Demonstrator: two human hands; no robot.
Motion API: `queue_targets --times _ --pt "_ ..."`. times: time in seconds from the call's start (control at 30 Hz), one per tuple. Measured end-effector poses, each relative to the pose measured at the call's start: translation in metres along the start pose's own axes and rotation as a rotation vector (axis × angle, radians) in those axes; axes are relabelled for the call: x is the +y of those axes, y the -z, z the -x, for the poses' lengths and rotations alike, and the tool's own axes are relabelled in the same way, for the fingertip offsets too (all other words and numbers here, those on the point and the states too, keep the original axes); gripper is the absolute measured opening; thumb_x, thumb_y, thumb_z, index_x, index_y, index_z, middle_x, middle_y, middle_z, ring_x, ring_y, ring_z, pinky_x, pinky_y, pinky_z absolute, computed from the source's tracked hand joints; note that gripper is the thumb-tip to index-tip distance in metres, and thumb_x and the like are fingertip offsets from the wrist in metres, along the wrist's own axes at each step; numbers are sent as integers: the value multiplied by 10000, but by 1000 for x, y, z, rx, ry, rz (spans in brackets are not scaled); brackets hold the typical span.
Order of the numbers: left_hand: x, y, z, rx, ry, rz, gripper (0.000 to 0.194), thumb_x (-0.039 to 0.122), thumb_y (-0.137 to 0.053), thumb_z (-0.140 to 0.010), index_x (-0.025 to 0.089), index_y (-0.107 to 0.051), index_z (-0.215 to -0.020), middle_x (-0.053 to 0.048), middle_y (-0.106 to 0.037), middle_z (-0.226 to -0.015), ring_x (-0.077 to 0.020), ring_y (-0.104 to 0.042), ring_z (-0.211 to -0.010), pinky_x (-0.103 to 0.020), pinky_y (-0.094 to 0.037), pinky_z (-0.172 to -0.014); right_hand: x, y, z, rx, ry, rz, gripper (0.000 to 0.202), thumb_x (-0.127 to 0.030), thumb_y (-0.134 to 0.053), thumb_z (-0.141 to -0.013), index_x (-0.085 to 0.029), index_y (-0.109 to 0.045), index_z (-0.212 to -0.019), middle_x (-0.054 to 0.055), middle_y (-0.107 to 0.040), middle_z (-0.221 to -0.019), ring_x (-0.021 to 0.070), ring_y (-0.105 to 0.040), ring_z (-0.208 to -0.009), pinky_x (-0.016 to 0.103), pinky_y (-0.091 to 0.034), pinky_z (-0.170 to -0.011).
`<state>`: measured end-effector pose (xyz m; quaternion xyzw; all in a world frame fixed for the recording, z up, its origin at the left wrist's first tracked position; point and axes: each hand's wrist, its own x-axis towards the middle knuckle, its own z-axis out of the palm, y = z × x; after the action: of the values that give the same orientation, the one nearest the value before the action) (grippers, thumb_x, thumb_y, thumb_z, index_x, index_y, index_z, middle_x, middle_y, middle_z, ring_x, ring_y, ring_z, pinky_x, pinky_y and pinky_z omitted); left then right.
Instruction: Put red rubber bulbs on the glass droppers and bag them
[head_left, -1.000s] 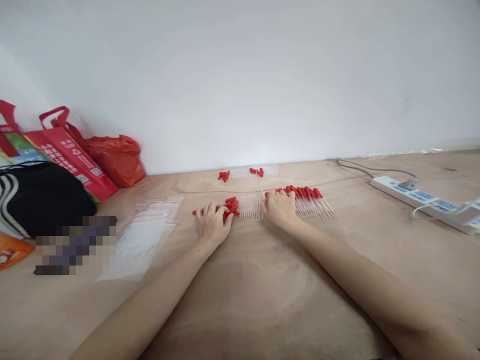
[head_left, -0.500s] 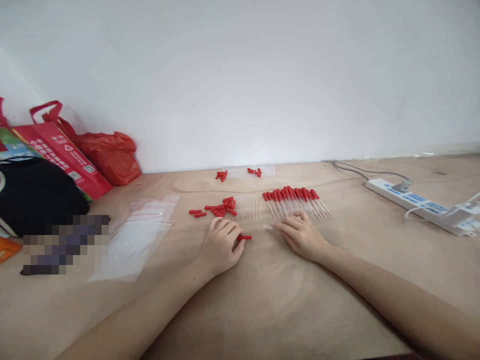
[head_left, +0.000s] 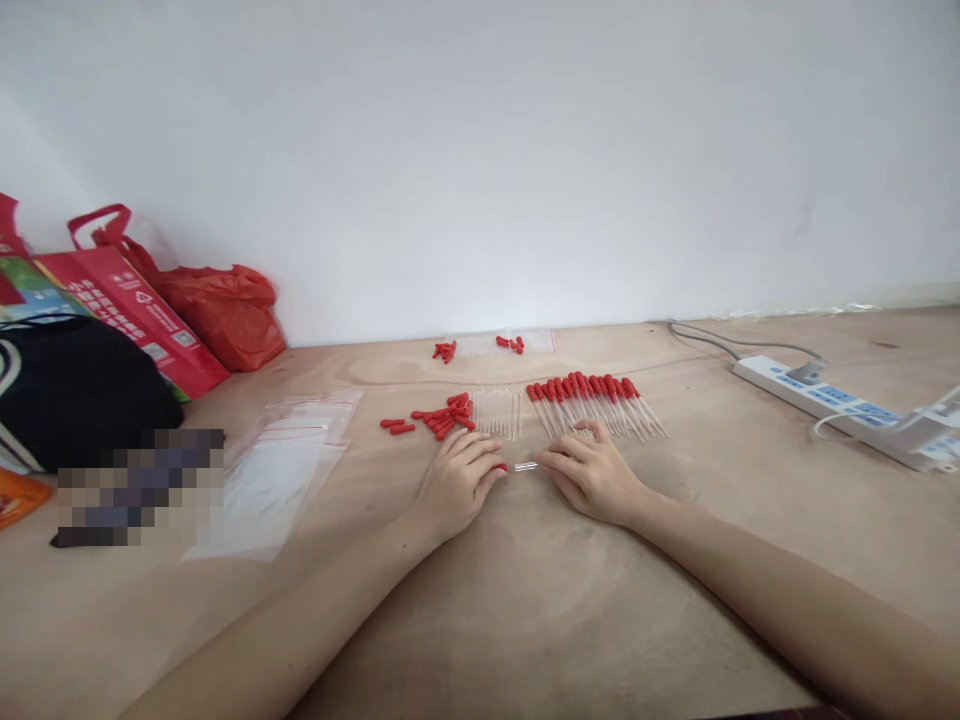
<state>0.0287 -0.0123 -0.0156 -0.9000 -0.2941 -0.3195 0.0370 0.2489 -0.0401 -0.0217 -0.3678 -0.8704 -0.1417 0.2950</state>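
Observation:
My left hand point(head_left: 459, 484) is closed on a red rubber dropper bulb point(head_left: 502, 467); only its end shows past my fingertips. Across a small gap, my right hand point(head_left: 592, 474) pinches a clear glass dropper tube point(head_left: 526, 467) that points left toward the bulb. Beyond my left hand lie several loose red bulbs point(head_left: 442, 417) in a heap, with two more at its left. A row of bare glass tubes point(head_left: 496, 413) is beside the heap. Droppers with red bulbs fitted point(head_left: 592, 395) lie side by side just past my right hand.
Clear zip bags point(head_left: 277, 480) lie flat on the wooden table point(head_left: 555, 620) at left, near a black bag point(head_left: 82, 390) and red bags point(head_left: 232, 315). Another bag with tubes and bulbs point(head_left: 480, 345) is by the wall. A power strip point(head_left: 832, 405) with cables lies at right.
My hands have come closer together. The glass tube has moved slightly left, and less of the red bulb shows from my left hand.

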Motion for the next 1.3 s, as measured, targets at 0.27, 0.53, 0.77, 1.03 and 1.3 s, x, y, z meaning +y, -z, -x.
queue_targets --times 0.27,0.53,0.77,1.03,1.3 --pt "4 2 1 14 -31 24 178 215 -386 -890 179 -560 -881 -15 -671 -878 -170 -578 -954 -449 -246 -1006 -7 -1 -2 63 -2 -19 229 -98 -416 -792 -189 -594 -906 14 -613 -778 112 -528 -705 362 -245 -866" --pt "5 5 0 28 -72 37 169 209 -401 -883 181 -567 -860 -13 -677 -851 -169 -591 -924 -437 -260 -1004 -7 -2 -1 68 -20 -4 228 -112 -411 -801 -196 -599 -898 13 -610 -777 107 -520 -684 360 -237 -864" --pt "9 4 1 36 -50 117 160 196 -412 -873 186 -568 -837 2 -672 -772 -138 -621 -803 -414 -259 -1012 -3 -4 -1 41 49 -31 302 -66 -378 -777 -203 -591 -941 9 -593 -780 94 -504 -662 356 -238 -828" --pt "12 5 2 5 -52 156 178 182 -406 -868 186 -567 -795 8 -669 -747 -128 -630 -734 -444 -181 -1039 -2 -4 -5 87 131 29 295 -61 -382 -740 -196 -596 -893 5 -561 -736 91 -467 -621 351 -230 -778" --pt "13 5 2 10 -55 114 156 206 -422 -861 183 -562 -796 4 -668 -730 -134 -633 -725 -461 -161 -1036 -9 -4 -4 64 122 61 260 -70 -394 -727 -160 -595 -866 14 -510 -718 103 -420 -605 337 -227 -714"
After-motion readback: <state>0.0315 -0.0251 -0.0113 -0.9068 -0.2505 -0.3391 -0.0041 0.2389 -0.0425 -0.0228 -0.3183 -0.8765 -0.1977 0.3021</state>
